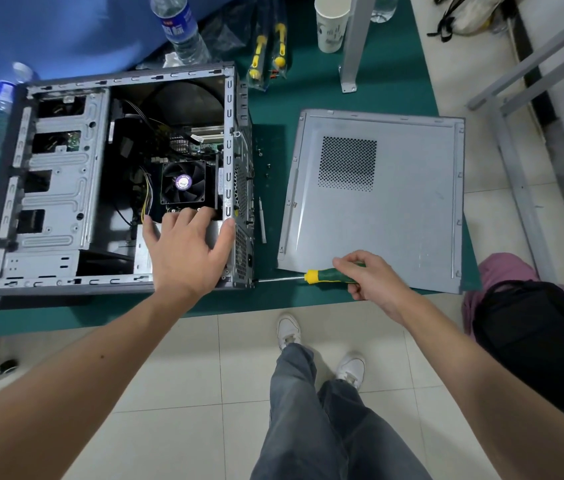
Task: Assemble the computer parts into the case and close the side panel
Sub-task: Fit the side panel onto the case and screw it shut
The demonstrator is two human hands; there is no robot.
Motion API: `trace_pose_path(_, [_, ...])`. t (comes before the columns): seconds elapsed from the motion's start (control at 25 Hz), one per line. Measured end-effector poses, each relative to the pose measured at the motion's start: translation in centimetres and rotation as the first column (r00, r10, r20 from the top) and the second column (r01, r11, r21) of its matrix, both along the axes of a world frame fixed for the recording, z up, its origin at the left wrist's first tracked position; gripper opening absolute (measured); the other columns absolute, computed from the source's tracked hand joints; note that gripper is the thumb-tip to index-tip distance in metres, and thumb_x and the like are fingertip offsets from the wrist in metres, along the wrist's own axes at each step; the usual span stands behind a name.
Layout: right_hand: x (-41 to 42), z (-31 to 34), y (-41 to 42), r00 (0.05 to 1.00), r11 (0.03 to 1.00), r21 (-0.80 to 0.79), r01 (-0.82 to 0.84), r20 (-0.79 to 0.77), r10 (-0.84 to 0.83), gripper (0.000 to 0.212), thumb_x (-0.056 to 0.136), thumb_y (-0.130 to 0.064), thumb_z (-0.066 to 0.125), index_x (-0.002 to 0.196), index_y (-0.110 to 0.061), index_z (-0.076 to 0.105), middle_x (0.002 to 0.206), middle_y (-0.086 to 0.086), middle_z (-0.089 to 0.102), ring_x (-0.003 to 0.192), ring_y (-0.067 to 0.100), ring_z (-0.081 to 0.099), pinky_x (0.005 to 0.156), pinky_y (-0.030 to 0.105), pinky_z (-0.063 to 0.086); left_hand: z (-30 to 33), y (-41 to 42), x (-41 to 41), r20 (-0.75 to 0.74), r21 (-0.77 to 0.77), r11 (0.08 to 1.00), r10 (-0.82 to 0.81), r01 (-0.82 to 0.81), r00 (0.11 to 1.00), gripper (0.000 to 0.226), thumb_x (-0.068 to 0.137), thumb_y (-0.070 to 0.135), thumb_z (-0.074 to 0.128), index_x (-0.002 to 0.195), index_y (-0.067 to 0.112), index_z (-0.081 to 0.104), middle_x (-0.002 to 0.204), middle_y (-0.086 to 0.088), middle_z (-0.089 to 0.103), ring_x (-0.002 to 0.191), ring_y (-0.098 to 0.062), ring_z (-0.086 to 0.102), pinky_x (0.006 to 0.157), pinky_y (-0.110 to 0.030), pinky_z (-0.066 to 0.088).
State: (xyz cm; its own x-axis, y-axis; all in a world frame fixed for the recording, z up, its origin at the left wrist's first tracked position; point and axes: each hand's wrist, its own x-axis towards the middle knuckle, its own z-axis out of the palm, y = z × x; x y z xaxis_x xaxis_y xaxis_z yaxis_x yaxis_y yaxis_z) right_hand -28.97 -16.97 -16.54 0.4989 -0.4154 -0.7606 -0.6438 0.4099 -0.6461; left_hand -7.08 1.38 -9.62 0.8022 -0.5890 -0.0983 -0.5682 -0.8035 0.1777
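An open grey computer case point(59, 188) lies on its side on the green table, with the motherboard and a black CPU fan point(183, 181) showing inside. My left hand point(187, 247) is spread flat over the grey power supply in the case's near right corner, fingers apart. My right hand point(374, 278) grips a green and yellow screwdriver point(325, 276) whose tip touches the case's rear lower corner. The grey side panel point(377, 209) lies flat on the table to the right of the case, its vent grid facing up.
Loose screws point(263, 161) and a thin metal strip point(262, 220) lie between case and panel. Two packaged yellow-handled screwdrivers point(268, 53), a paper cup point(331, 22) and water bottles point(183, 29) stand behind. A black and pink bag point(533, 337) sits at the right. Tiled floor lies below.
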Motion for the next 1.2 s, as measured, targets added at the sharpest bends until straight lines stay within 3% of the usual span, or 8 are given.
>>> trace_pose_path(0.12, [-0.1,0.1,0.0,0.997,0.999,0.013,0.047,0.065,-0.048,0.015,0.092,-0.022,0.067,0.1,-0.01,0.063,0.079,0.005,0.061,0.055,0.01,0.053,0.056,0.024,0.05,0.0,0.0,0.0,-0.002,-0.003,1.0,-0.003,0.003,1.0,0.058,0.094,0.064,0.024,0.11,0.023,0.062,0.105,0.001,0.061,0.112,-0.027,0.048,0.115,-0.057,0.013])
trace_pose_path(0.24, [0.1,0.1,0.2,1.0,1.0,-0.012,-0.011,-0.022,0.011,0.031,0.094,-0.034,0.064,0.097,-0.003,0.066,0.073,0.011,0.063,0.044,0.009,0.042,0.043,0.021,0.038,-0.1,0.0,0.2,0.003,0.0,1.0,-0.002,0.002,1.0,0.058,0.094,0.064,0.024,0.109,0.023,0.062,0.105,0.0,0.061,0.112,-0.028,0.048,0.115,-0.057,0.013])
trace_pose_path(0.32, [0.2,0.3,0.1,0.995,0.998,-0.018,-0.067,-0.072,0.066,0.035,0.093,-0.039,0.062,0.096,-0.004,0.066,0.069,0.009,0.064,0.043,0.009,0.038,0.042,0.021,0.034,-0.1,0.0,0.1,0.0,-0.003,1.0,0.003,-0.003,1.0,0.058,0.094,0.064,0.024,0.108,0.022,0.062,0.105,0.0,0.062,0.112,-0.028,0.048,0.116,-0.057,0.012])
trace_pose_path(0.52, [-0.3,0.0,-0.1,0.998,0.998,0.048,0.04,0.049,-0.042,0.02,0.092,-0.022,0.068,0.103,-0.007,0.063,0.072,0.004,0.058,0.051,0.01,0.048,0.052,0.023,0.045,0.0,-0.1,-0.1,-0.011,-0.006,1.0,0.001,-0.001,1.0,0.057,0.094,0.063,0.024,0.108,0.023,0.062,0.104,0.001,0.061,0.113,-0.027,0.048,0.116,-0.058,0.012])
trace_pose_path(0.72, [-0.8,-0.6,0.8,0.995,0.997,0.078,0.022,-0.094,-0.015,0.041,0.095,-0.042,0.059,0.091,-0.002,0.067,0.061,0.008,0.061,0.042,0.011,0.04,0.042,0.02,0.036,-0.1,0.0,0.0,-0.024,-0.006,1.0,0.0,0.0,1.0,0.055,0.095,0.063,0.025,0.106,0.023,0.062,0.103,0.003,0.06,0.113,-0.027,0.048,0.116,-0.057,0.011])
trace_pose_path(0.96, [-1.0,-0.1,0.9,0.995,0.996,0.024,0.082,0.061,-0.083,0.017,0.089,-0.019,0.072,0.1,-0.008,0.068,0.077,0.006,0.058,0.064,0.016,0.053,0.065,0.028,0.052,0.1,0.0,-0.1,-0.028,-0.001,1.0,-0.012,0.012,1.0,0.054,0.096,0.062,0.026,0.109,0.023,0.062,0.104,0.003,0.061,0.113,-0.026,0.048,0.116,-0.057,0.01])
trace_pose_path(1.12, [0.6,0.9,0.3,0.993,0.999,0.028,0.026,-0.117,-0.023,0.037,0.092,-0.038,0.065,0.095,-0.001,0.07,0.063,0.008,0.064,0.045,0.011,0.047,0.047,0.021,0.043,0.1,0.1,0.0,-0.033,0.008,1.0,-0.015,0.015,0.999,0.054,0.096,0.062,0.025,0.106,0.023,0.061,0.101,0.004,0.059,0.111,-0.025,0.048,0.116,-0.058,0.012])
trace_pose_path(1.2, [0.7,1.3,0.1,0.985,0.999,0.031,-0.017,-0.17,0.022,0.042,0.093,-0.042,0.062,0.095,-0.001,0.071,0.061,0.008,0.065,0.042,0.011,0.042,0.044,0.021,0.04,0.1,0.1,-0.1,-0.041,0.015,1.0,-0.021,0.022,0.999,0.054,0.096,0.062,0.024,0.107,0.024,0.06,0.103,0.005,0.059,0.112,-0.025,0.048,0.116,-0.059,0.012])
